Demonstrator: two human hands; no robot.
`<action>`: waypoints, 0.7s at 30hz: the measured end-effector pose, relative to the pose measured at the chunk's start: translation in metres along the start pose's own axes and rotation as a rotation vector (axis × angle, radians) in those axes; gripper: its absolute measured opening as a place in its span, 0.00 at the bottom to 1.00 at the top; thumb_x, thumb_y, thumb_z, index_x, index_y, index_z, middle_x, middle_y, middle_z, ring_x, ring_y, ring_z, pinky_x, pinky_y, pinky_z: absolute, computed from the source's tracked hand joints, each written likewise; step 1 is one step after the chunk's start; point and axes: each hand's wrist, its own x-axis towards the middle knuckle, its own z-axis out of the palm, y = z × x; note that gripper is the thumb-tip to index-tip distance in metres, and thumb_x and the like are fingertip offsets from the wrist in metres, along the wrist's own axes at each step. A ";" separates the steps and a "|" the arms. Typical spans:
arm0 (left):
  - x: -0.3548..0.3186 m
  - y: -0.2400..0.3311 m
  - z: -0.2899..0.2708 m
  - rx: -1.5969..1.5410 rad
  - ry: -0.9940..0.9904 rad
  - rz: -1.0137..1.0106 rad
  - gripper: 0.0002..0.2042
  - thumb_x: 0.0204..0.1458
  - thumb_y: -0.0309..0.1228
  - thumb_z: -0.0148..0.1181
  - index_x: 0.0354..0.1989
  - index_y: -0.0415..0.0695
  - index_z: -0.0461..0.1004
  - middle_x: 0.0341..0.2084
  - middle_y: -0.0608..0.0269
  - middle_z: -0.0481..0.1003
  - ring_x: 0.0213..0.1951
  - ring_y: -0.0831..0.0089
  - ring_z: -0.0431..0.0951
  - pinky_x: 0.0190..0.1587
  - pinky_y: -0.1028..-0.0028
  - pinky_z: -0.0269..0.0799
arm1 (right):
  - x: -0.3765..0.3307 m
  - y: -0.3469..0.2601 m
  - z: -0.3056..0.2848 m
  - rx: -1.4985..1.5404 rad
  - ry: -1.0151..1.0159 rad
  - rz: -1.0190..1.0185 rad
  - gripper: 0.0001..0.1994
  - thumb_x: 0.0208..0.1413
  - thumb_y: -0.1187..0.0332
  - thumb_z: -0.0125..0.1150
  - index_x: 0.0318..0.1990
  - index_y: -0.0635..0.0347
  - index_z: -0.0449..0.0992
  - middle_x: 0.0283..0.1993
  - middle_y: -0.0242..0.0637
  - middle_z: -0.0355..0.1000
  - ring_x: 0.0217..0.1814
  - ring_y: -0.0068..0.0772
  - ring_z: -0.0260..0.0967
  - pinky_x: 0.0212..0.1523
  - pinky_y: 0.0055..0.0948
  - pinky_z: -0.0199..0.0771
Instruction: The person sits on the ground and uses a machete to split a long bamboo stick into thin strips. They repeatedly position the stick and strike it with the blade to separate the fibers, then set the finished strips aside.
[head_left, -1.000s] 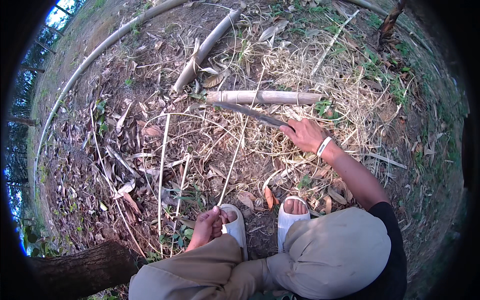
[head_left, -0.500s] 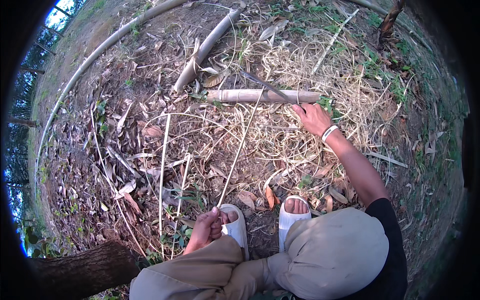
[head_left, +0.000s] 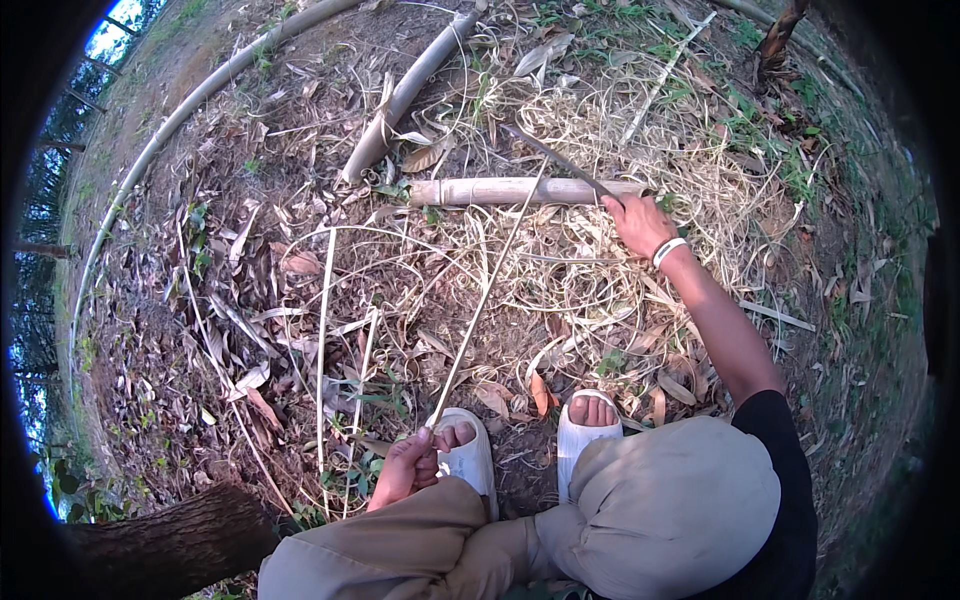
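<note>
My left hand (head_left: 405,467) rests by my left knee and pinches the near end of a long thin bamboo strip (head_left: 488,290). The strip runs up and away toward a short pale bamboo log (head_left: 500,190) lying crosswise on the ground. My right hand (head_left: 637,222), with a white band on the wrist, is stretched out and grips a dark long-bladed knife (head_left: 560,160). The blade points up and left, over the right end of the log, close to the far end of the strip.
Dry leaves and curly bamboo shavings (head_left: 600,290) cover the ground. A thicker bamboo pole (head_left: 400,100) lies behind the log, and a long pale pole (head_left: 190,110) curves along the far left. A tree trunk (head_left: 170,540) is at my lower left. My feet wear white sandals (head_left: 590,440).
My right hand has moved away and up with the knife, from in front of the log to over its right end. The strip's far end rose with it. My left hand stayed put.
</note>
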 end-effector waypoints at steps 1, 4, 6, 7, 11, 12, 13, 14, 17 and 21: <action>0.001 0.002 0.003 0.017 0.000 0.000 0.20 0.67 0.45 0.45 0.35 0.40 0.72 0.14 0.79 0.51 0.13 0.87 0.46 0.15 0.81 0.42 | 0.004 0.006 -0.004 -0.096 0.099 -0.018 0.32 0.66 0.41 0.37 0.44 0.62 0.77 0.35 0.57 0.77 0.42 0.62 0.76 0.45 0.56 0.75; 0.002 -0.002 -0.006 -0.057 0.007 -0.032 0.20 0.67 0.45 0.44 0.35 0.39 0.72 0.14 0.79 0.50 0.13 0.87 0.45 0.15 0.81 0.42 | -0.014 -0.017 0.011 -0.071 0.047 -0.104 0.29 0.65 0.41 0.39 0.46 0.58 0.76 0.33 0.57 0.76 0.42 0.63 0.75 0.44 0.58 0.74; -0.007 -0.005 -0.013 -0.037 0.030 -0.020 0.21 0.67 0.46 0.44 0.35 0.39 0.72 0.14 0.79 0.49 0.13 0.87 0.45 0.16 0.81 0.41 | -0.027 -0.026 0.010 -0.184 -0.055 -0.294 0.27 0.66 0.43 0.39 0.45 0.58 0.75 0.32 0.57 0.76 0.41 0.62 0.76 0.44 0.57 0.74; -0.010 -0.006 -0.015 -0.025 0.038 -0.019 0.21 0.67 0.46 0.43 0.35 0.39 0.72 0.14 0.80 0.49 0.14 0.87 0.44 0.16 0.80 0.41 | -0.032 -0.027 0.003 -0.242 -0.118 -0.344 0.27 0.66 0.44 0.39 0.45 0.59 0.75 0.31 0.57 0.76 0.40 0.61 0.76 0.44 0.56 0.75; -0.004 -0.007 -0.010 -0.045 0.037 -0.071 0.24 0.68 0.47 0.38 0.35 0.38 0.72 0.14 0.79 0.48 0.14 0.86 0.44 0.16 0.80 0.41 | 0.026 0.045 0.001 0.006 0.208 0.042 0.26 0.66 0.50 0.45 0.35 0.66 0.78 0.31 0.59 0.76 0.39 0.57 0.77 0.44 0.51 0.75; -0.006 -0.007 -0.012 -0.059 0.034 -0.077 0.24 0.68 0.47 0.37 0.35 0.38 0.72 0.13 0.79 0.48 0.14 0.85 0.44 0.16 0.79 0.41 | 0.022 0.044 -0.001 0.023 0.239 -0.006 0.26 0.65 0.49 0.47 0.36 0.66 0.78 0.30 0.58 0.76 0.37 0.56 0.77 0.42 0.50 0.75; -0.008 -0.007 -0.014 -0.074 0.028 -0.083 0.24 0.69 0.46 0.36 0.35 0.37 0.72 0.13 0.78 0.47 0.14 0.85 0.44 0.16 0.79 0.41 | 0.015 0.042 -0.002 0.039 0.271 -0.052 0.26 0.64 0.48 0.49 0.36 0.66 0.78 0.28 0.56 0.76 0.35 0.54 0.77 0.40 0.48 0.75; -0.008 -0.006 -0.016 -0.088 0.021 -0.090 0.25 0.69 0.46 0.35 0.35 0.37 0.72 0.13 0.78 0.47 0.13 0.85 0.44 0.16 0.79 0.41 | 0.011 0.037 0.002 0.229 0.192 -0.037 0.24 0.63 0.49 0.52 0.36 0.65 0.78 0.26 0.52 0.75 0.30 0.48 0.76 0.34 0.43 0.74; -0.001 -0.013 -0.021 -0.089 0.051 -0.129 0.25 0.69 0.45 0.34 0.35 0.37 0.72 0.13 0.77 0.48 0.13 0.84 0.44 0.16 0.79 0.41 | -0.019 0.010 0.010 0.817 -0.099 0.006 0.13 0.62 0.60 0.58 0.36 0.62 0.73 0.20 0.30 0.69 0.17 0.19 0.66 0.17 0.21 0.64; 0.005 -0.013 -0.022 0.017 0.082 -0.062 0.25 0.69 0.45 0.37 0.32 0.38 0.73 0.12 0.78 0.48 0.13 0.84 0.46 0.17 0.79 0.42 | -0.032 0.005 0.023 1.067 -0.338 0.009 0.11 0.67 0.62 0.52 0.39 0.61 0.72 0.22 0.28 0.68 0.17 0.19 0.66 0.17 0.21 0.65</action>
